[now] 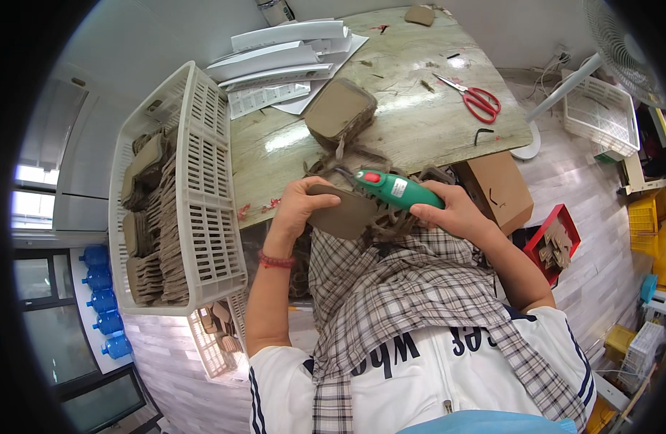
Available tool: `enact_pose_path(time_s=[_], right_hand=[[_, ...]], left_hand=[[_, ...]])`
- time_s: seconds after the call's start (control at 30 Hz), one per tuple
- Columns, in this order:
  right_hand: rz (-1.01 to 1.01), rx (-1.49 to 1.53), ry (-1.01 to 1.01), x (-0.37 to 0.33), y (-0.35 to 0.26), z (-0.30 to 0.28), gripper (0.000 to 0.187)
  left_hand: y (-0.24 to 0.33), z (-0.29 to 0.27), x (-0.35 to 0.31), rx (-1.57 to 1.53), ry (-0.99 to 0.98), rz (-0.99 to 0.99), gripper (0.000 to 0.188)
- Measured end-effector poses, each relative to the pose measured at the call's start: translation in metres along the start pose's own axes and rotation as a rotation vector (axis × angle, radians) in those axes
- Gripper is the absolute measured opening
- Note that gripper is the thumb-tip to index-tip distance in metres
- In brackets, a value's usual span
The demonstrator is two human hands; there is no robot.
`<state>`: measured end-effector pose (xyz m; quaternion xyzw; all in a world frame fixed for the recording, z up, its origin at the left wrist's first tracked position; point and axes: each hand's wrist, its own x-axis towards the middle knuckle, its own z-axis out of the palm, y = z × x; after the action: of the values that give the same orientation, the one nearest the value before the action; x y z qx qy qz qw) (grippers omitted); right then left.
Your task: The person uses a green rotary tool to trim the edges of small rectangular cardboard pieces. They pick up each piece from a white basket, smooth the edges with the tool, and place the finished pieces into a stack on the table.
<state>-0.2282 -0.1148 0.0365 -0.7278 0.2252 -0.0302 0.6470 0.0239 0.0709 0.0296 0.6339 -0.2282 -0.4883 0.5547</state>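
Note:
My left hand [302, 207] grips a flat olive-brown pad [342, 217] with rounded corners by its left side, thumb on top. A green handheld power tool [411, 195] with a red switch is wrapped in my right hand [459, 213]. Its dark narrow tip points left and lies close to the pad's far edge; whether it touches, I cannot tell. Just beyond, a stack of similar pads [340, 108] stands on the worn table [409, 123]. Brown offcut strips [391, 223] lie tangled beside and below the pad, partly hidden by the tool.
A white slatted crate [216, 195] full of brown pads stands at left. White paper sheets [289, 61], red-handled scissors [480, 103] and a black hex key [482, 135] lie on the table. At right are a cardboard box [503, 189], a red box [573, 230] and a fan [626, 47].

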Motion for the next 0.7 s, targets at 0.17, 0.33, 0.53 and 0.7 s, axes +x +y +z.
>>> enact_pose_path(time_s=[0.17, 0.33, 0.53, 0.7], right_hand=[[-0.101, -0.260, 0.031, -0.009, -0.001, -0.001, 0.046], [-0.184, -0.422, 0.043, -0.011, -0.007, -0.001, 0.050], [-0.217, -0.520, 0.043, -0.013, -0.012, -0.003, 0.051], [-0.213, -0.494, 0.016, -0.010, -0.011, 0.001, 0.049]], left_hand=[[0.001, -0.026, -0.005, -0.046, 0.101, 0.057, 0.017], [-0.001, -0.020, -0.003, -0.031, 0.098, 0.084, 0.016], [-0.008, -0.021, -0.002, -0.007, 0.093, 0.111, 0.015], [-0.009, -0.017, -0.003, -0.020, 0.094, 0.098, 0.015]])
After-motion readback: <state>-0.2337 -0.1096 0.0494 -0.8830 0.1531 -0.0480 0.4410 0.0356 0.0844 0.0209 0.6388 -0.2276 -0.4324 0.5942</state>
